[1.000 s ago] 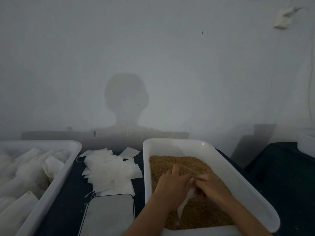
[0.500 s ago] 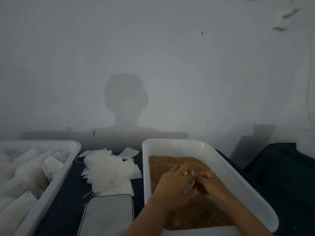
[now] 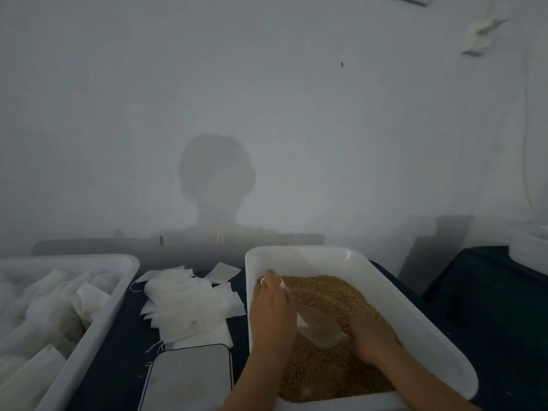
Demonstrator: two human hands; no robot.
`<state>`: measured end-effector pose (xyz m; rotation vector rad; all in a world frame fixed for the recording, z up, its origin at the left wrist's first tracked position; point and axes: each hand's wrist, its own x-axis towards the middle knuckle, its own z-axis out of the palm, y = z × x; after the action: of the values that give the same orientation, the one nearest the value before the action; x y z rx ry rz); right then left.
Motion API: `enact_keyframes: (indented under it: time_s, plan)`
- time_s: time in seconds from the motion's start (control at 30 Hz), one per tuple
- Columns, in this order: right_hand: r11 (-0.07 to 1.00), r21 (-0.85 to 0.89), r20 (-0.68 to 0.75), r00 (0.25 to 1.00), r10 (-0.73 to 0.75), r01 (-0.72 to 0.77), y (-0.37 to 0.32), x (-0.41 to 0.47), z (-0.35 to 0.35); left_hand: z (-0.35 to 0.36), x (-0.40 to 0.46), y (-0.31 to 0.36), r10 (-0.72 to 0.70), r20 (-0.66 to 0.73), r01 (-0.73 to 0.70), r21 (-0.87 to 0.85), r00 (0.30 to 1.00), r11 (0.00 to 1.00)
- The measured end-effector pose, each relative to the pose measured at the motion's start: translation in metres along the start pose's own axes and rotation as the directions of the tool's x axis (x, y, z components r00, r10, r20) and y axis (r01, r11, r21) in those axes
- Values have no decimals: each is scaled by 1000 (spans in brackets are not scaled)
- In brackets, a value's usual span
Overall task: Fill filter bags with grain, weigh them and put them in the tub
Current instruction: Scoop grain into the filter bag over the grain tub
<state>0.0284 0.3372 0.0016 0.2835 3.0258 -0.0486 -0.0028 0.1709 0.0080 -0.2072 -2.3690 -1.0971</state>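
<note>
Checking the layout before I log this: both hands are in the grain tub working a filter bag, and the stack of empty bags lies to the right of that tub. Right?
Not quite. The head view shows the left hand and right hand in the grain tub on the filter bag, but the stack of empty bags lies to its left, not its right.

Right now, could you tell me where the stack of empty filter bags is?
The stack of empty filter bags lies left of centre on the dark table, between the tub of filled bags and the grain tub.
</note>
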Motion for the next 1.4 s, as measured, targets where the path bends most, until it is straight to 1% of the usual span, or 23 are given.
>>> enact_keyframes:
  time_s: [0.1, 0.17, 0.2, 0.27, 0.33, 0.4, 0.47, 0.53, 0.63, 0.77, 0.9, 1.0, 1.07, 1.13, 1.27, 1.33, 1.4]
  plan:
    - [1000, 19, -38, 999, -15, 16, 1, -3, -13, -5, 3, 1, -25, -91, 23, -24, 996, 999]
    - [1000, 20, -46, 999, 8, -7, 8, -7, -33, -7, 3, 0, -15, -106, 13, -22, 994, 1000]
    - [999, -21, -44, 999, 23, -24, 13, -11, -46, -7, 3, 0, -12, -89, 11, -12, 996, 1000]
    - [981, -177, -56, 996, 66, -75, 21, -25, -73, -5, 2, -2, 5, -35, -4, 25, 999, 1000]
    - [945, -301, -106, 989, 99, -127, 26, -33, -87, -3, 3, -3, 42, 21, -43, 51, 999, 998]
    - [917, -371, -104, 988, 116, -147, 26, -40, -90, 0, 2, -5, 89, 73, -94, 69, 993, 993]
    - [911, -382, -63, 988, 142, -155, 22, -40, -85, 2, 1, -6, 128, 115, -138, 84, 985, 987]
    - [926, -346, -18, 988, 155, -151, 14, -38, -79, 4, 1, -7, 153, 139, -167, 98, 978, 981]
    - [950, -301, 6, 996, 90, -84, 2, -28, -70, 5, 1, -9, 180, 163, -202, 134, 970, 970]
    - [988, -131, 12, 997, 81, -79, 4, -13, -48, 5, 1, -8, 199, 236, -240, 158, 951, 958]
    - [997, -57, -34, 998, 49, -51, 17, -13, -27, 6, 1, -8, 208, 290, -265, 174, 934, 948]
    - [1000, 26, -85, 996, -7, 9, 27, -20, -26, 9, 1, -10, 214, 325, -284, 188, 921, 940]
    - [997, 59, -136, 990, -49, 58, 32, -29, -33, 11, 2, -11, 225, 363, -305, 180, 904, 935]
    - [992, 92, -174, 982, -70, 87, 40, -36, -45, 13, 3, -12, 245, 422, -340, 165, 873, 926]
    - [967, 197, -158, 979, -131, 161, 56, -51, -75, 17, 3, -14, 277, 500, -401, 159, 821, 902]
    - [969, 175, -120, 981, -153, 173, 62, -58, -89, 19, 4, -14, 292, 513, -414, 140, 807, 899]
    - [977, 116, -101, 980, -169, 180, 67, -59, -98, 19, 5, -12, 311, 513, -421, 110, 800, 900]
